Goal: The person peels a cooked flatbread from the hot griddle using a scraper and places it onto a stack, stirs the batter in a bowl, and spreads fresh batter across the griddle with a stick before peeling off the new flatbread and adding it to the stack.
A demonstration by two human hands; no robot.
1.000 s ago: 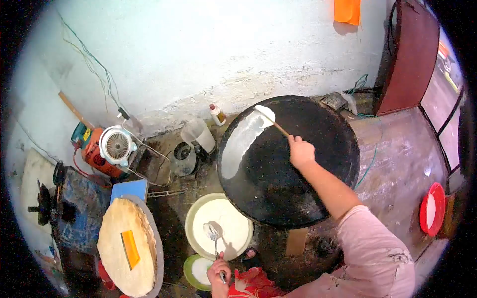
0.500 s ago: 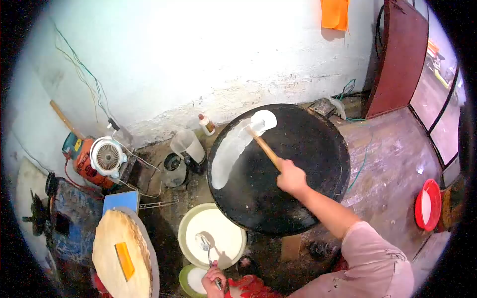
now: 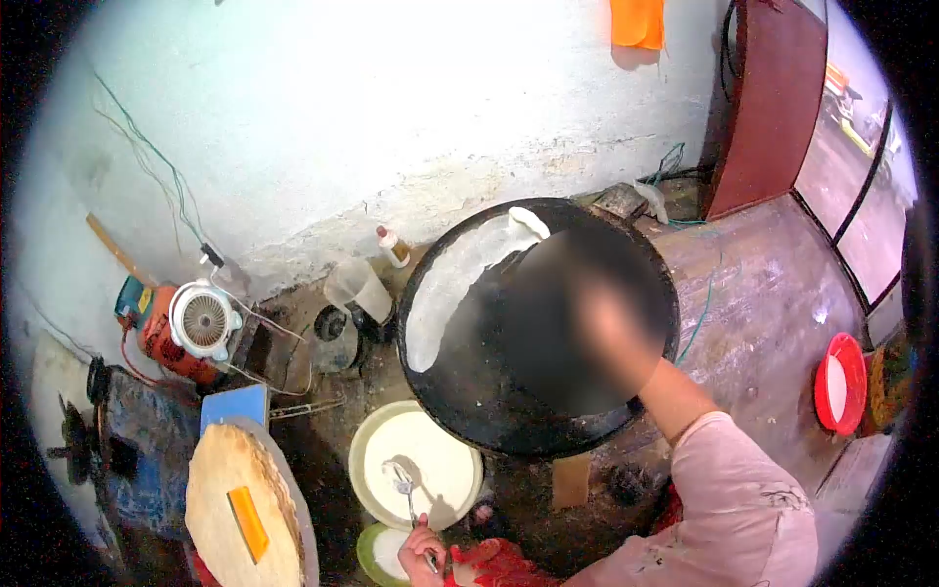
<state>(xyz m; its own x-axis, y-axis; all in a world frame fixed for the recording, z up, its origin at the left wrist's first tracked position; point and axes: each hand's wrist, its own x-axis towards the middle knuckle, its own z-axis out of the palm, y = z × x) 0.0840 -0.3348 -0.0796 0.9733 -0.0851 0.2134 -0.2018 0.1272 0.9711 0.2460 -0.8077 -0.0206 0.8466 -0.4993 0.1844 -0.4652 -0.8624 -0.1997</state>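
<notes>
My left hand (image 3: pixel 423 554) is closed around the handle of a metal ladle (image 3: pixel 400 477), whose head lies over a wide basin (image 3: pixel 358 433) of creamy white batter. Below that basin sits a smaller green bowl (image 3: pixel 367 550) with white contents. My right hand (image 3: pixel 602 318) is over the right half of a large round black griddle (image 3: pixel 460 406); a blur hides its fingers and anything in them. A curved band of white batter (image 3: pixel 438 305) covers the griddle's left edge, with a thicker white mass (image 3: pixel 528 223) at its upper end.
Left of the basin is a round board (image 3: pixel 210 489) bearing pale flat sheets and a yellow scraper (image 3: pixel 248 523). A plastic jug (image 3: pixel 357 291) and a bottle (image 3: pixel 393 248) stand behind the griddle's left side. A blower (image 3: pixel 205 320) is farther left. At right is a red basin (image 3: pixel 843 352).
My right hand, earlier gripping a wooden-handled spreader, has moved right and slightly up. The white mass at the batter's upper end looks narrower. My left hand stays with the ladle.
</notes>
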